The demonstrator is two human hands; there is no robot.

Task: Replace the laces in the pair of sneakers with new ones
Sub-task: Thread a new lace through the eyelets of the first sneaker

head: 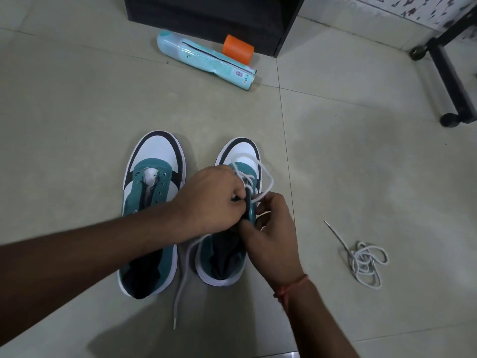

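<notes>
Teal-white-black sneakers (180, 210), white lace (366, 262)

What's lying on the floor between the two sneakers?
In the head view, a white lace end trails down the gap between the left sneaker and the right sneaker, running from the hands toward the camera over bare tile.

A home, by the look of it: pale tiled floor (361, 140), black cabinet (214, 16) against a flower-patterned wall (423, 9), spray can (206, 59) and orange cap (238, 49) lying loose, black furniture leg (451, 81) on the right.
</notes>
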